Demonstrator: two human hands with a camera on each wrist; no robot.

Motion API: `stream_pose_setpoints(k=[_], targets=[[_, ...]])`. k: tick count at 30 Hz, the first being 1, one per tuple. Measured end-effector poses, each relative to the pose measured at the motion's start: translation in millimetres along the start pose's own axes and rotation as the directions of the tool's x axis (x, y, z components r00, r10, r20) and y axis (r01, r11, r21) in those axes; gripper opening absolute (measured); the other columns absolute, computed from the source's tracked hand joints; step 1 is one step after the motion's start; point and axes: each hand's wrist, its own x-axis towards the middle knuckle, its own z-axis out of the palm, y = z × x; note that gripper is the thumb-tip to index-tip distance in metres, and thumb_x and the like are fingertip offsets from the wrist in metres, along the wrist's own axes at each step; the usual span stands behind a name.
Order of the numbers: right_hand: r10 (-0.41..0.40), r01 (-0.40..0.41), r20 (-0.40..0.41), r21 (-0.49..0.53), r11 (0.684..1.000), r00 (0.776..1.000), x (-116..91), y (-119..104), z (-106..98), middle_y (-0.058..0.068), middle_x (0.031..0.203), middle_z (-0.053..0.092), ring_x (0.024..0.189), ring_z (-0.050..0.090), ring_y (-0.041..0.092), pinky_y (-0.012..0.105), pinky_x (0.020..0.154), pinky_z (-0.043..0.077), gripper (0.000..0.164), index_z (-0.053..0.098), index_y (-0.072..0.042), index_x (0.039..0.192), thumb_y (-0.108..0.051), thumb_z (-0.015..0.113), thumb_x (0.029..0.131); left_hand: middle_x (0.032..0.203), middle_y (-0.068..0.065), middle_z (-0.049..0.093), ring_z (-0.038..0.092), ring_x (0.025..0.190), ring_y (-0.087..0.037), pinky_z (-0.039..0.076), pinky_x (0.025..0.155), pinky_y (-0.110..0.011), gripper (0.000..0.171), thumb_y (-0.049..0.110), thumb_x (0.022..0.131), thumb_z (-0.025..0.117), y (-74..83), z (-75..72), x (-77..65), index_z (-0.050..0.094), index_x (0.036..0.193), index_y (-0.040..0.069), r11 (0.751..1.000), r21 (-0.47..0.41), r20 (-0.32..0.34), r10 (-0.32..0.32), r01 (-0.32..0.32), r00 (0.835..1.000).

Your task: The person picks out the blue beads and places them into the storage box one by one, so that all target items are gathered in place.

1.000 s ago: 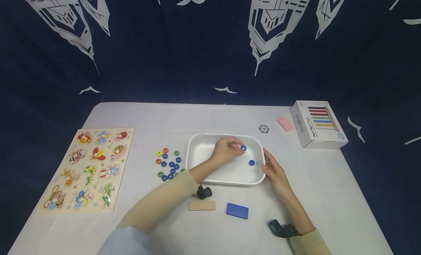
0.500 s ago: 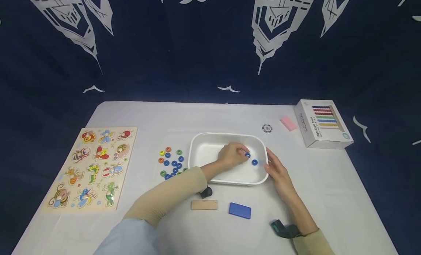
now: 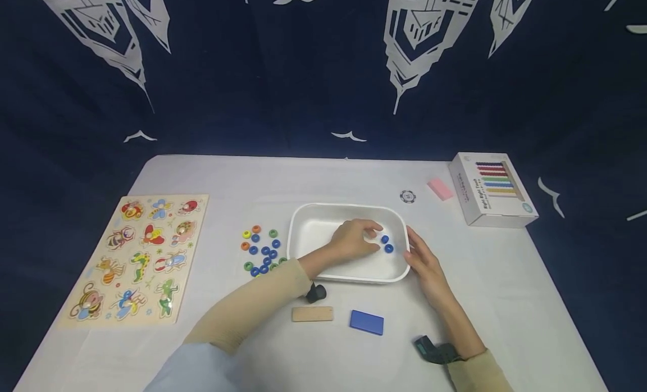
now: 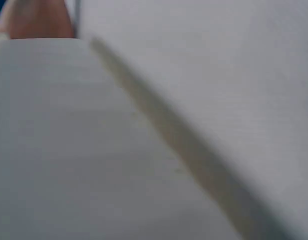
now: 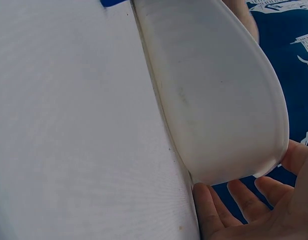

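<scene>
In the head view my left hand (image 3: 354,238) is low inside a white tray (image 3: 323,218), its thumb and forefinger spread apart with nothing between them. Just right of these fingertips lie two blue ring beads, the upper bead (image 3: 385,239) and the lower bead (image 3: 388,249), side by side on the tray floor. At the tray's right end my right hand (image 3: 427,271) touches the outer wall and rim with fairly straight fingers. The right wrist view shows its fingers (image 5: 248,200) against the tray's wall (image 5: 223,100). Only a blurred part of the left hand (image 4: 36,20) shows in the left wrist view.
Left of the tray lie several loose blue, green, orange and yellow beads (image 3: 265,250). A picture puzzle board (image 3: 146,257) is at far left. In front are a wooden block (image 3: 312,314) and a blue block (image 3: 366,322); behind, a chip (image 3: 408,196), pink block (image 3: 440,188) and box (image 3: 492,190).
My left hand has lowered a blue bead toward the other blue bead in the tray and let go of it, its fingers parting. The right hand has stayed at the tray's end.
</scene>
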Motion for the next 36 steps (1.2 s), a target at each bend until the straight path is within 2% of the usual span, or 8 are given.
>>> stream_pose_setpoints(k=[5, 10, 12, 18, 23, 28, 32, 36], targets=[[0.014, -0.014, 0.001, 0.014, 1.0, 1.0, -1, -2, 2, 0.0, 0.146, 0.024, 0.128, 0.033, 0.029, 0.012, 0.088, 0.036, 0.05, 0.025, -0.027, 0.139, -0.022, 0.043, 0.093, 0.096, 0.006, 0.065, 0.057, 0.076, -0.009, 0.044, 0.064, -0.018, 0.041, 0.027, 0.07, 0.073, 11.4, -30.4, -28.8, 0.062, 0.109, 0.022, 0.988, -0.062, -0.113, 0.135, -0.143, 0.984], [0.025, -0.025, -0.013, -0.017, 1.0, 1.0, 0, -2, 2, -0.002, 0.146, 0.025, 0.128, 0.033, 0.027, 0.035, 0.099, 0.034, 0.051, 0.025, -0.03, 0.139, -0.023, 0.044, 0.092, 0.099, 0.004, 0.063, 0.055, 0.083, -0.01, 0.048, 0.069, -0.028, 0.035, 0.022, 0.072, 0.072, 2.4, -63.4, -68.7, 0.064, 0.105, 0.017, 0.944, -0.188, -0.334, 0.198, -0.271, 0.922], [0.023, -0.024, -0.014, -0.02, 1.0, 1.0, 0, -1, 2, -0.003, 0.146, 0.025, 0.128, 0.034, 0.027, 0.038, 0.1, 0.033, 0.051, 0.025, -0.03, 0.139, -0.024, 0.044, 0.092, 0.098, 0.003, 0.063, 0.054, 0.085, -0.011, 0.047, 0.07, -0.032, 0.032, 0.02, 0.073, 0.072, -10.7, -74.2, -84.1, 0.064, 0.103, 0.016, 0.932, -0.224, -0.413, 0.174, -0.285, 0.894], [0.013, -0.013, -0.008, -0.002, 1.0, 1.0, 0, -2, 1, 0.0, 0.146, 0.025, 0.127, 0.035, 0.028, 0.012, 0.09, 0.035, 0.05, 0.026, -0.028, 0.139, -0.024, 0.044, 0.092, 0.091, -0.006, 0.063, 0.055, 0.085, -0.02, 0.044, 0.071, -0.037, 0.027, 0.015, 0.072, 0.072, -71.3, -94.7, -124.1, 0.066, 0.098, 0.013, 0.944, -0.254, -0.601, 0.017, -0.211, 0.799], [0.007, -0.007, -0.014, -0.032, 0.999, 1.0, -1, -3, 2, 0.0, 0.145, 0.026, 0.126, 0.035, 0.029, 0.033, 0.099, 0.035, 0.05, 0.025, -0.029, 0.139, -0.024, 0.043, 0.092, 0.089, -0.007, 0.063, 0.055, 0.082, -0.012, 0.043, 0.068, -0.024, 0.028, 0.016, 0.071, 0.073, -125.8, -97.1, -144.0, 0.066, 0.098, 0.011, 0.952, -0.273, -0.683, -0.089, -0.14, 0.725], [0.01, -0.01, -0.014, -0.029, 1.0, 1.0, 0, -2, 2, 0.0, 0.146, 0.025, 0.126, 0.036, 0.028, 0.029, 0.098, 0.036, 0.05, 0.025, -0.029, 0.139, -0.024, 0.043, 0.093, 0.094, -0.009, 0.061, 0.054, 0.087, -0.011, 0.041, 0.073, -0.025, 0.028, 0.018, 0.072, 0.072, -138.9, -101.4, -155.0, 0.066, 0.098, 0.008, 0.949, -0.315, -0.664, -0.231, 0.014, 0.711], [0.011, -0.011, -0.016, -0.009, 1.0, 1.0, 0, -1, 2, 0.0, 0.146, 0.025, 0.126, 0.035, 0.028, 0.013, 0.091, 0.035, 0.05, 0.026, -0.028, 0.139, -0.023, 0.043, 0.092, 0.098, -0.005, 0.059, 0.054, 0.093, -0.015, 0.041, 0.078, -0.027, 0.027, 0.018, 0.073, 0.072, -146.5, -100.9, -158.0, 0.066, 0.096, 0.007, 0.928, -0.364, -0.623, -0.305, 0.078, 0.72], [0.016, -0.017, -0.017, -0.016, 1.0, 1.0, -1, -1, 2, -0.003, 0.145, 0.025, 0.127, 0.035, 0.027, 0.02, 0.095, 0.035, 0.049, 0.026, -0.03, 0.138, -0.024, 0.043, 0.092, 0.098, 0.0, 0.056, 0.052, 0.093, -0.014, 0.039, 0.079, -0.027, 0.025, 0.019, 0.071, 0.074, -159.0, -94.8, -157.1, 0.067, 0.094, 0.011, 0.923, -0.35, -0.58, -0.35, 0.163, 0.735]])
